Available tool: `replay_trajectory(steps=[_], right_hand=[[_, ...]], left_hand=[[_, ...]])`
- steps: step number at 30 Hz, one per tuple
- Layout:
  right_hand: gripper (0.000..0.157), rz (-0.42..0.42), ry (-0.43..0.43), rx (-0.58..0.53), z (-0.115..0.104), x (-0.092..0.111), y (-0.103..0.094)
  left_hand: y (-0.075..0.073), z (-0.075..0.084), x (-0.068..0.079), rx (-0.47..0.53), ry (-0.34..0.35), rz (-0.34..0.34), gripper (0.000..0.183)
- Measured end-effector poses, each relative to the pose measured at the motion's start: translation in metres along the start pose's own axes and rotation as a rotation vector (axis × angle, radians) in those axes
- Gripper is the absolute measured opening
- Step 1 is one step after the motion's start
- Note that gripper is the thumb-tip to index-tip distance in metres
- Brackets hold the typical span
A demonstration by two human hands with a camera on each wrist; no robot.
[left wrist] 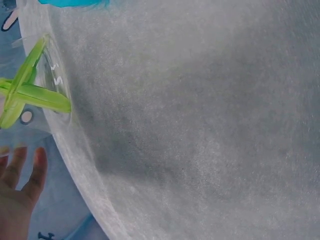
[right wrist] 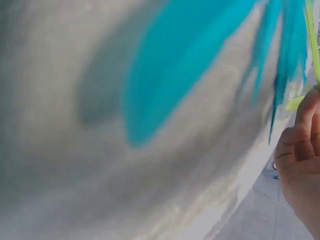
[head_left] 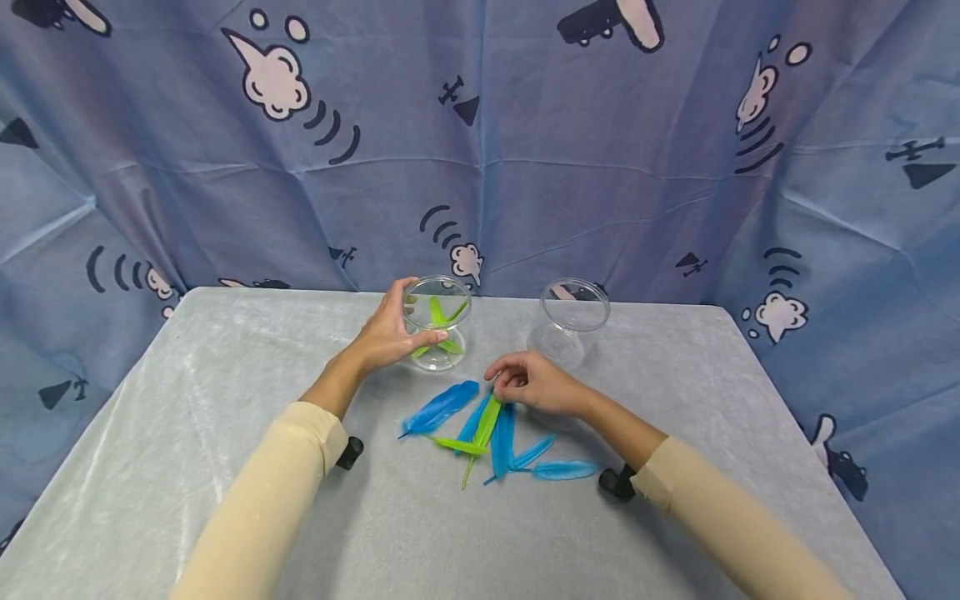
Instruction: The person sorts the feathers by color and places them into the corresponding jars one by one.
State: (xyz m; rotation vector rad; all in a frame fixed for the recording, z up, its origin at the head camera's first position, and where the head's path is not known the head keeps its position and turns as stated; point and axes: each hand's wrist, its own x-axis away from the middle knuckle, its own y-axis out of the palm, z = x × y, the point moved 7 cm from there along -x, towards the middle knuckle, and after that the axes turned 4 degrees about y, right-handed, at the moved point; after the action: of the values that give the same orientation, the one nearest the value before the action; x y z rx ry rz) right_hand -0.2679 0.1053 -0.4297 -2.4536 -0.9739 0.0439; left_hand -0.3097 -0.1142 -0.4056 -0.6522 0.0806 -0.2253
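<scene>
My left hand (head_left: 392,333) grips a clear plastic cup (head_left: 438,362) with thumb in front and fingers behind. Green feathers stand and lie inside that cup; the left wrist view shows these green feathers (left wrist: 30,92) crossed through its wall. The right hand (head_left: 536,383) pinches the upper end of a green feather (head_left: 487,423) over the pile. Another green feather (head_left: 461,446) lies across its lower part. Around them are several blue feathers (head_left: 442,406), spread on the table; one blue feather (right wrist: 175,70) looms large in the right wrist view.
A second clear plastic cup (head_left: 576,310) stands at the back, just beyond the right hand. A grey cloth covers the table (head_left: 247,375). Behind its far edge hangs a blue patterned curtain (head_left: 390,167).
</scene>
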Motion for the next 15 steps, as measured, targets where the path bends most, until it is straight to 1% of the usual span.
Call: replay_trajectory(steps=[2, 9, 12, 15], right_hand=[[0.025, -0.006, -0.007, 0.004, -0.004, 0.002, -0.003], [0.029, 0.001, 0.006, -0.005, -0.017, 0.01, -0.017], [0.029, 0.023, 0.013, -0.05, -0.024, 0.014, -0.025], [0.03, 0.058, 0.031, -0.13, -0.03, 0.017, -0.034]], left_hand=[[0.0, 0.0, 0.0, 0.004, -0.004, -0.002, 0.103], [0.001, 0.0, 0.0, 0.007, -0.004, -0.001, 0.103], [0.001, -0.001, 0.0, 0.004, 0.001, -0.001, 0.102], [0.002, -0.001, 0.0, 0.005, 0.005, -0.003, 0.101]])
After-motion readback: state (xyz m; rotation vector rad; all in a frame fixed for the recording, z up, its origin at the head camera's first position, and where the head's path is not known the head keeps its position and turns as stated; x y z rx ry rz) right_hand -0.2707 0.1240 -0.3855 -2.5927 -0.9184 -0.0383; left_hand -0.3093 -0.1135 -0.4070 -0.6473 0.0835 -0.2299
